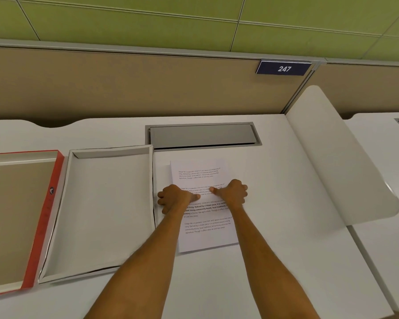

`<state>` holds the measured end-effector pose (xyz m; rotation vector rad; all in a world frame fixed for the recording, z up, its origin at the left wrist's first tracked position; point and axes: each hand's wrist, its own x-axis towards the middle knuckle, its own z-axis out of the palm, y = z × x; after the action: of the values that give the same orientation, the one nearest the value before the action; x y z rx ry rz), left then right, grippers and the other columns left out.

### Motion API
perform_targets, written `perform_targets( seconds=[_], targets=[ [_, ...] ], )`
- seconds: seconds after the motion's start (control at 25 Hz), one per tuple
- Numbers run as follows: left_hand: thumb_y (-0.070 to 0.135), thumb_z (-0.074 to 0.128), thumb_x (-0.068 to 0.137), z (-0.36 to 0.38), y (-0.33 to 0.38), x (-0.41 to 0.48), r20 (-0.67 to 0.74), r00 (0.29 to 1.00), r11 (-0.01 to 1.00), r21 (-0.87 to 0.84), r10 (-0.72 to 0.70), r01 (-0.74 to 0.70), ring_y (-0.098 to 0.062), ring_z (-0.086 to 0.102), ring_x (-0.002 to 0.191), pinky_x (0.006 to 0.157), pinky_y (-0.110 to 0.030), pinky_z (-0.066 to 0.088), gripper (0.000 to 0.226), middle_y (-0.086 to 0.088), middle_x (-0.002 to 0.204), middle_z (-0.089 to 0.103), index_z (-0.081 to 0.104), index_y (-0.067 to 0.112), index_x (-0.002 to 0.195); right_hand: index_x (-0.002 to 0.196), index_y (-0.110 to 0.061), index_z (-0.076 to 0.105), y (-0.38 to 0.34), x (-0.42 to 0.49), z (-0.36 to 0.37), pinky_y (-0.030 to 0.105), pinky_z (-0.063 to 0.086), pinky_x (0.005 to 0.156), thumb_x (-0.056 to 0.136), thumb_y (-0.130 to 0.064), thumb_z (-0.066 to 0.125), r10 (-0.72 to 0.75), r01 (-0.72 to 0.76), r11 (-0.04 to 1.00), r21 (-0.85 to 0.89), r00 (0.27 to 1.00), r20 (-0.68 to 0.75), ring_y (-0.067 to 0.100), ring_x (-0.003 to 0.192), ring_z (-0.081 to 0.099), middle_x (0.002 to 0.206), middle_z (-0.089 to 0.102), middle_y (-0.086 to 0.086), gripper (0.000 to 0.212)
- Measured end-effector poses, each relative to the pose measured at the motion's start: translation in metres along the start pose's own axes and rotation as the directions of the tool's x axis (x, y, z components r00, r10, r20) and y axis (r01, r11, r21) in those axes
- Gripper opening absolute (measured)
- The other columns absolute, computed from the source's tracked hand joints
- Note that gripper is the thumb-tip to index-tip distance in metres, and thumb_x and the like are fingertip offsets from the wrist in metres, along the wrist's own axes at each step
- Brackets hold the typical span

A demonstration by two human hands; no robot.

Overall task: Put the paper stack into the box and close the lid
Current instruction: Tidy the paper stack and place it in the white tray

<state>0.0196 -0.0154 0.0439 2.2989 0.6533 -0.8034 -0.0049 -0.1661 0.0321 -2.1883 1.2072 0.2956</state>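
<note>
A stack of white printed paper [203, 229] lies flat on the white desk, just right of an open, empty white box [106, 203]. The box's red-edged lid [46, 215] lies upside down at the far left, beside the box. My left hand [175, 198] grips the stack's left edge, thumb on top and fingers curled down at the side. My right hand [232, 192] holds the right edge the same way, thumb pointing inward across the text. Whether the stack is lifted off the desk cannot be told.
A grey cable flap [203, 135] is set into the desk [274, 261] behind the paper. A curved white divider panel [339, 162] rises at the right. A tan partition with a "247" sign [283, 69] stands behind the desk.
</note>
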Motion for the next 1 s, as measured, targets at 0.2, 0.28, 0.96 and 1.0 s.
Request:
perform_targets(
  seconds=[0.2,0.28,0.96,1.0],
  targets=[
    [0.045,0.088,0.064,0.001,-0.001,-0.01,-0.021,0.999,0.999,-0.042,0.033,-0.034,-0.035,0.053,0.121,0.097,-0.046,0.048,0.08,-0.017,0.131,0.054,0.053,0.008,0.125,0.129,-0.005,0.041,0.002,-0.002,-0.007,0.046,0.041,0.102,0.064,-0.063,0.079,-0.029,0.028,0.993,-0.11,1.0,-0.004,0.034,0.122,0.053,0.13,0.054,0.016,0.095],
    [0.044,0.087,0.066,0.002,-0.003,-0.011,-0.031,0.998,0.995,-0.072,0.061,-0.064,-0.035,0.057,0.118,0.096,-0.045,0.049,0.074,-0.014,0.127,0.06,0.054,0.008,0.122,0.129,-0.002,0.04,0.003,-0.002,-0.009,0.047,0.041,0.103,0.063,-0.06,0.081,-0.048,0.049,0.995,-0.084,0.999,0.01,0.035,0.124,0.051,0.132,0.052,0.018,0.096],
    [0.035,0.087,0.069,0.018,-0.015,-0.016,-0.127,0.98,0.947,-0.264,0.156,-0.185,-0.031,0.072,0.096,0.072,-0.039,0.062,0.058,-0.015,0.113,0.071,0.06,0.003,0.11,0.122,-0.005,0.049,0.01,-0.017,0.0,0.045,0.052,0.096,0.059,-0.048,0.089,-0.079,0.078,0.996,0.032,0.996,0.047,0.033,0.116,0.059,0.125,0.058,0.014,0.086],
    [0.035,0.087,0.069,0.018,-0.014,-0.015,-0.119,0.981,0.948,-0.263,0.155,-0.181,-0.031,0.073,0.094,0.07,-0.038,0.062,0.057,-0.015,0.112,0.072,0.061,0.004,0.108,0.122,-0.004,0.048,0.01,-0.019,0.0,0.043,0.053,0.094,0.06,-0.048,0.089,-0.085,0.084,0.996,0.023,0.996,0.029,0.032,0.115,0.06,0.124,0.059,0.014,0.086]
  ],
)
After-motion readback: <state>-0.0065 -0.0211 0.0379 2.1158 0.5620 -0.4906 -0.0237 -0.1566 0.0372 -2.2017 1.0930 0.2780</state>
